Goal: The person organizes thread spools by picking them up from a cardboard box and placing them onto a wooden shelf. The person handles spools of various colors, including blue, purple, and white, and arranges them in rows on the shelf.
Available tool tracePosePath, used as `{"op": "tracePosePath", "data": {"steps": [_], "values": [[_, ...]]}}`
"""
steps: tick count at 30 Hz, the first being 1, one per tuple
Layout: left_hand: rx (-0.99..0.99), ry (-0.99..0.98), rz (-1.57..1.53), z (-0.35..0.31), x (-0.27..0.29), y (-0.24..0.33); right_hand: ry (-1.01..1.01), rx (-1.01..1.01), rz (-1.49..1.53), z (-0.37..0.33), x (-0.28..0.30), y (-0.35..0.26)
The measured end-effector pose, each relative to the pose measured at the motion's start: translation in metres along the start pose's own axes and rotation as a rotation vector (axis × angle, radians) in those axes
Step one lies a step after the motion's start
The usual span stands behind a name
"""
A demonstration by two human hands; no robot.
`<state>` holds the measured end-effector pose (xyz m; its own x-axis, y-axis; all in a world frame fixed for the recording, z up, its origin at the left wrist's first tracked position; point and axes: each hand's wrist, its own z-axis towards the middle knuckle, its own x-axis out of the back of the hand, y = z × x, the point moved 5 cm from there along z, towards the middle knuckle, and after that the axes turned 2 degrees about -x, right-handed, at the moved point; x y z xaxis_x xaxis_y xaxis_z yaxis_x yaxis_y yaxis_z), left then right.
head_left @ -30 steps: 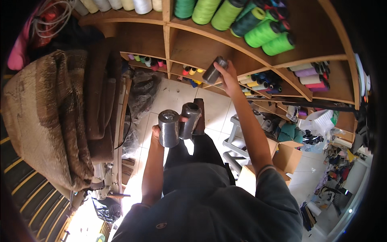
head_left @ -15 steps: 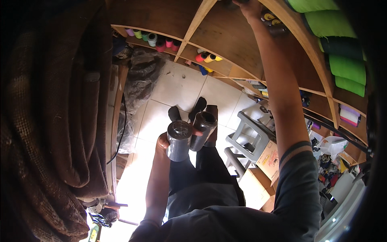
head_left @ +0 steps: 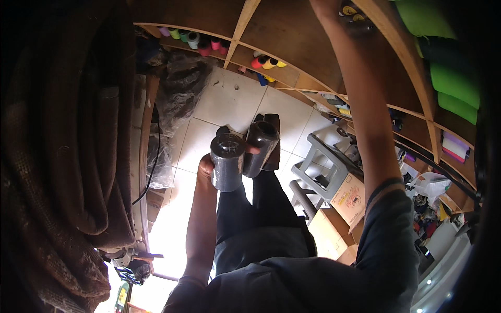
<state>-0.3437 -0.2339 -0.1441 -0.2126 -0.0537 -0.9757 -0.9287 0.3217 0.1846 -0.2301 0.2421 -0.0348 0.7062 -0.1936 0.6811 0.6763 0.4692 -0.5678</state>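
My left hand [head_left: 205,166] is closed around dark grey thread spools in clear plastic wrap, held upright at mid-height above my legs. One spool [head_left: 227,161] sits in the palm, and a second spool [head_left: 261,148] leans against it, with my fingertips between them. A third dark cylinder [head_left: 273,142], probably another spool, shows partly hidden behind. My right arm stretches up into a wooden shelf; my right hand [head_left: 324,7] is at the top edge, its fingers cut off. Beside that wrist lie dark spools [head_left: 360,27], some with yellow ends.
Coloured spools [head_left: 203,46] line the lower shelf compartments [head_left: 237,36]. Bright green rolls [head_left: 453,83] fill the right side. A grey plastic stool [head_left: 326,169] and cardboard boxes [head_left: 348,201] stand on the tiled floor at right. Brown fabric [head_left: 68,146] hangs close on the left.
The spools in my left hand have shifted slightly up and left in view. My right hand has slid further out past the top edge. The whole view has moved a little.
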Motion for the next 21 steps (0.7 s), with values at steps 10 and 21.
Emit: {"op": "tracePosePath", "data": {"steps": [10,21], "values": [[0.005,-0.081,0.03,0.032,-0.027,0.013,-1.573,-0.013,0.511,-0.186,0.116,-0.196],[-0.045,-0.241,-0.002,0.044,-0.076,0.002,-0.937,0.343,0.844,-0.143,0.184,-0.228]]}}
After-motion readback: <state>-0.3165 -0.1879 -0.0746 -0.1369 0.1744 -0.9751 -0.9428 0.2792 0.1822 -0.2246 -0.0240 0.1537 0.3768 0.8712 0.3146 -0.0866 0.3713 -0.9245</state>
